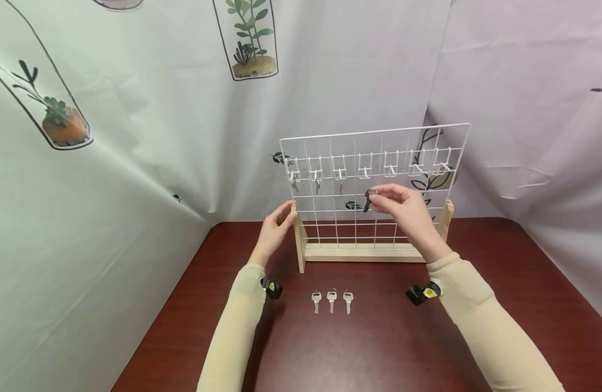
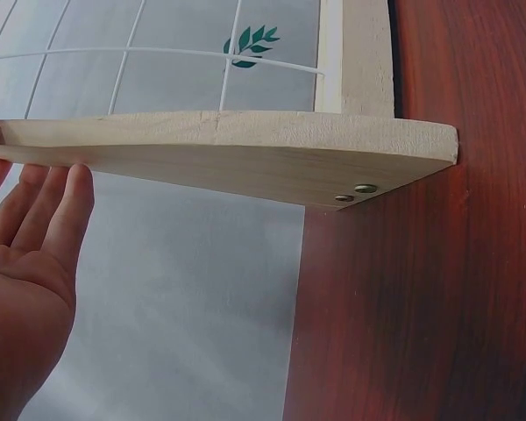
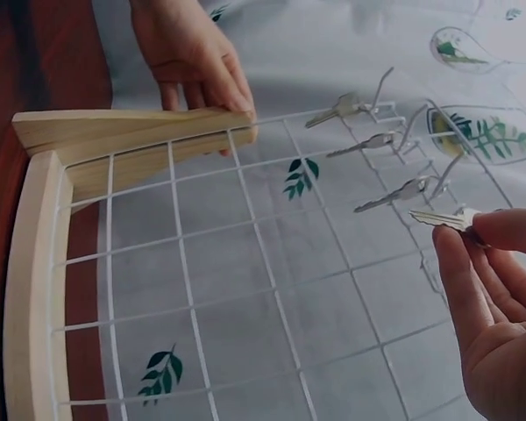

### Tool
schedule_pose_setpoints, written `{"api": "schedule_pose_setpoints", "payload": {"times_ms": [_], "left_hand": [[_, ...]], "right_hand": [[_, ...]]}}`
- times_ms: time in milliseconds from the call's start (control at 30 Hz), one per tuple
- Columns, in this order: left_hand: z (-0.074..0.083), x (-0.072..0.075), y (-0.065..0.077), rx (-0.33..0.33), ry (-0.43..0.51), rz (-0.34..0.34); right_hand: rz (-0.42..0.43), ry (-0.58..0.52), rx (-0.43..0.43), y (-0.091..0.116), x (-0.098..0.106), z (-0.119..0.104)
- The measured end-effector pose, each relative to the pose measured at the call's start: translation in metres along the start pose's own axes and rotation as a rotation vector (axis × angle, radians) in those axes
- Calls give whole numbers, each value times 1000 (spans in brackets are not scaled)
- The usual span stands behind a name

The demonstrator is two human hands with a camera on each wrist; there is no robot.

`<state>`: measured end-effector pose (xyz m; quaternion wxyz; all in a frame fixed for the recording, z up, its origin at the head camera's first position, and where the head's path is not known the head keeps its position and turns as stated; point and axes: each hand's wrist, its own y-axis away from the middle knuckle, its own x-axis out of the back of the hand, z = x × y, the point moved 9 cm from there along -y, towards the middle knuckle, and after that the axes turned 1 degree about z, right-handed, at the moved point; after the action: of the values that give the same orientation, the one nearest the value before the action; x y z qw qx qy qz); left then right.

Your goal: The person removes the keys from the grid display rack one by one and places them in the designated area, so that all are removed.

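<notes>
And here's the right-hand grip (image 1: 404, 211), thumb and fingers pinching a key (image 3: 440, 219) near its head, the blade pointing down in the head view! That key is up in front of the wire grid (image 1: 374, 132), just below the fourth hook (image 1: 364, 173) counting from the left. Over to the left-hand grip (image 1: 273, 231): thumb on one side, straight fingers on the other, holding the left wooden post (image 2: 245, 132) near its upper end. Two screw heads (image 2: 366, 189) show low on that post (nice clear look from the left wrist).

Moving out along the hooks, three keys hang on the first three from the left: one (image 3: 337, 110), two (image 3: 364, 144), three (image 3: 394, 195)! The grid sits above a pale wooden base bar (image 1: 364, 253), the right wooden post (image 1: 445, 220) standing at the far end.

Down on the dark red surface (image 1: 360, 348), in front of the rack, three more keys lie in a neat row: left (image 1: 316, 301), middle (image 1: 332, 300), right (image 1: 348, 301), blades toward the person. And behind it all, a pale cloth (image 1: 340, 81) printed with plants!
</notes>
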<state>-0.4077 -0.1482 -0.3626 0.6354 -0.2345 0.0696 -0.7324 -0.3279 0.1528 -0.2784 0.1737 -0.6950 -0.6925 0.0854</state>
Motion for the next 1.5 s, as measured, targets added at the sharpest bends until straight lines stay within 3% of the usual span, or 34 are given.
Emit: {"api": "schedule_pose_setpoints", "payload": {"times_ms": [133, 500, 1000, 1300, 1500], "left_hand": [[-16, -1, -5, -5, 16, 11], [-12, -1, -6, -32, 0, 30], [-15, 0, -8, 18, 42, 3], [-13, 1, -7, -41, 26, 34], [-14, 1, -5, -40, 38, 23]], "right_hand": [[-22, 33, -21, 4, 1, 8], [-74, 20, -66, 15, 3, 33], [-74, 71, -120, 52, -1, 86], [-113, 145, -193, 67, -7, 116], [-162, 184, -222, 78, -15, 130]]}}
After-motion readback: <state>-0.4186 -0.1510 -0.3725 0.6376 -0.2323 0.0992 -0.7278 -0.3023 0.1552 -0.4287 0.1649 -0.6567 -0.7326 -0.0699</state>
